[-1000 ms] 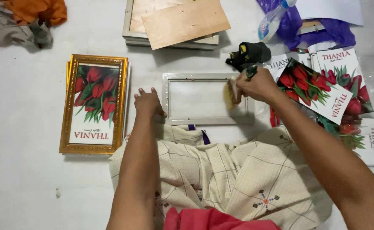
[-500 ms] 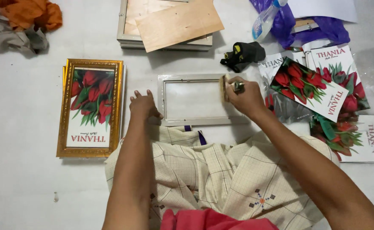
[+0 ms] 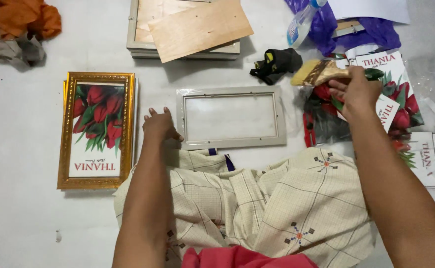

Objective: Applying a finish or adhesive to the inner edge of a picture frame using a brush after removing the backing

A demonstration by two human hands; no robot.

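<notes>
Frame-cleaning step, judging by setup. Left hand (image 3: 159, 125) flat, fingers spread, pinning left edge of grey empty frame (image 3: 231, 117) at floor centre. Right hand (image 3: 355, 92) closed round paintbrush (image 3: 319, 73), lifted right of frame over tulip prints (image 3: 376, 106). Gold framed print (image 3: 97, 130) near left edge. Likely next: brush down onto glass, frame held steady.

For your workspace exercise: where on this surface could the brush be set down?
Bare patches: between the gold-framed tulip picture and the stacked frames, and bottom left below the gold frame. Crowded: the right side, where the right hand holds the brush over tulip prints.
</notes>
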